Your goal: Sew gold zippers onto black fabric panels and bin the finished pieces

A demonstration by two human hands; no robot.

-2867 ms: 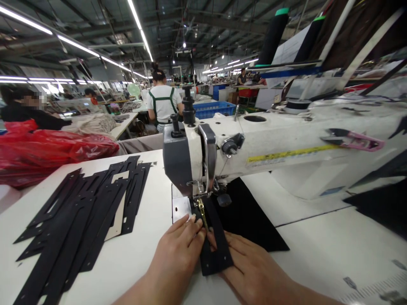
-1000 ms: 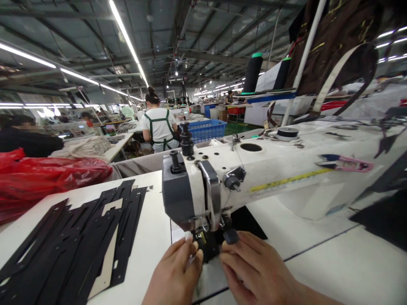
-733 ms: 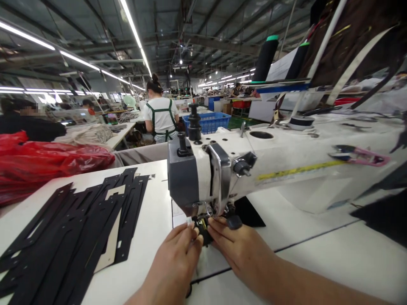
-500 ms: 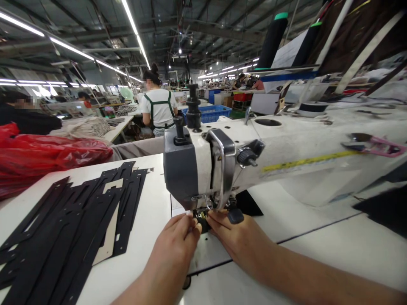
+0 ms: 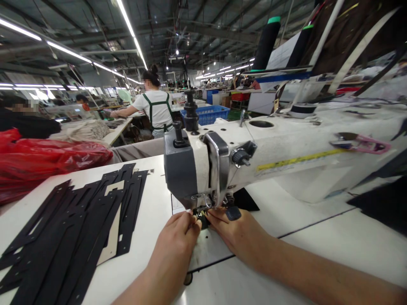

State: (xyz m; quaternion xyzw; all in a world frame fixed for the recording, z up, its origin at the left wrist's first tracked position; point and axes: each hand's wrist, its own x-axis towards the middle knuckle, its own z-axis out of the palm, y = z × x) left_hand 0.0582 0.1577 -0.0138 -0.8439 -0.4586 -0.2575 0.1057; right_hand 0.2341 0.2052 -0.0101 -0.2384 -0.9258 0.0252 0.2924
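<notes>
A sewing machine [image 5: 199,165] stands before me, its grey and white head over the needle area. Under its presser foot lies a black fabric piece [image 5: 246,200], partly hidden by the machine head and my fingers. My left hand [image 5: 178,241] pinches the near left edge of this piece beside the foot, thumb against curled fingers. On the other side of the foot, my right hand [image 5: 238,235] has its fingers pressed together on the piece, fingertips close to the needle. A dark knee-shaped lever pad [image 5: 233,213] hangs just over the right hand's fingers.
Black cut strips [image 5: 73,228] lie overlapped on the white table at left, beside a red plastic bag [image 5: 54,154]. Thread snips [image 5: 362,142] rest on the machine arm above a yellow tape measure [image 5: 299,160]. Thread cones [image 5: 267,44] stand behind. A co-worker [image 5: 155,103] stands beyond.
The view has shifted slightly. Both hands stay at the presser foot with no clear movement of the fabric. The co-worker in the background now stretches an arm out to the left.
</notes>
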